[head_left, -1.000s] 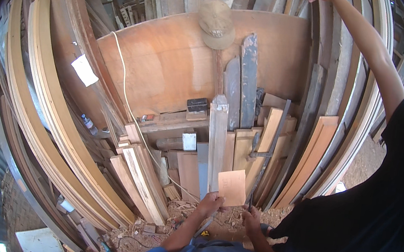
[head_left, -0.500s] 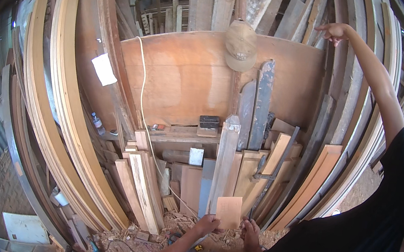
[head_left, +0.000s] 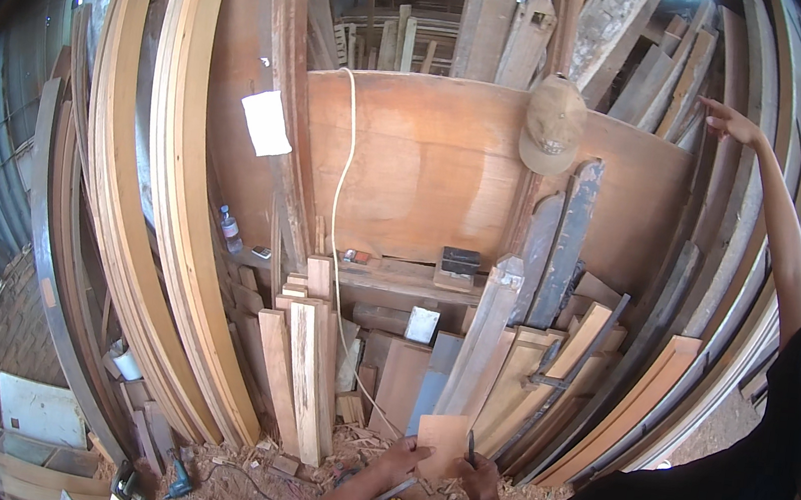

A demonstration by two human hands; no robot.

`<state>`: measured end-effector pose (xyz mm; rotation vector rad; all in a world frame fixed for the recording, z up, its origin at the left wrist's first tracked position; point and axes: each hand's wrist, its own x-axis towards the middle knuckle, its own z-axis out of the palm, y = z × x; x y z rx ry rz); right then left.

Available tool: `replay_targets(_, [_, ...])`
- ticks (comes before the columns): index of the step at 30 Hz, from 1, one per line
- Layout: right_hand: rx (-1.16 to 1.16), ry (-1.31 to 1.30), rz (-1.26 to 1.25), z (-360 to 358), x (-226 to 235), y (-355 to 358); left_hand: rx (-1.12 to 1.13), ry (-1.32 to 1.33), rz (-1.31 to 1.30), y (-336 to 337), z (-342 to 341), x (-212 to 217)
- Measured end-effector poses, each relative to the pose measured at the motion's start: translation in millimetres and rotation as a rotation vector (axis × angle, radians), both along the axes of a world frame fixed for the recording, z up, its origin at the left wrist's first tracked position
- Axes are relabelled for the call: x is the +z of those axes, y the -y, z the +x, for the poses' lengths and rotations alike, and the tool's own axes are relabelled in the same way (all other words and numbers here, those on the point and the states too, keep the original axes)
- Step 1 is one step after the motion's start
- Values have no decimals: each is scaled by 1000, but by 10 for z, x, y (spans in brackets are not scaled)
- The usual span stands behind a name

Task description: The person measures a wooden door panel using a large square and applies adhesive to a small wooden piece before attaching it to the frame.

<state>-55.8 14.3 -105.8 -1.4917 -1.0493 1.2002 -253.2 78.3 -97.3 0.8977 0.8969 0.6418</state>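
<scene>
Both hands hold a small wooden board (head_left: 442,442) low before stacked planks (head_left: 305,378): left hand (head_left: 402,457) grips its edge, right hand (head_left: 478,476) also clasping a pencil (head_left: 471,447).

Tall curved planks of pale wood (head_left: 174,222) leaning at the left, bent by the lens. Behind them, a large sheet of reddish-brown plywood (head_left: 430,174), with a thin white cord (head_left: 342,173) hanging down across it. A white sheet of paper (head_left: 266,122) pinned to a dark upright beam. A tan cap (head_left: 552,124) hung near the top of the plywood. Short light-brown boards (head_left: 305,378) standing upright below. A small clear plastic bottle (head_left: 231,228) on a ledge at the left. A small black box (head_left: 460,260) on the middle ledge. Sawdust and wood chips (head_left: 232,484) over the ground. A co-worker's raised arm (head_left: 773,226) at the right, touching the stacked timbers.
</scene>
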Motion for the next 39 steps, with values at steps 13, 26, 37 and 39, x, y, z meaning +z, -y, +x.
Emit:
replay_targets(13, [76, 108, -42, -756, 62, 1, 224, 304, -108, -187, -633, -654])
replay_targets(26, [13, -61, -29, -1003, 194, 174, 206, 369, -152, -153, -758, -550])
replay_targets(37, [11, 46, -58, -1031, 40, 176, 198, 373, -154, -152, -831, -569])
replay_targets(39, [5, 59, -76, -1067, 33, 167, 200, 381, -118, -178, -875, -659])
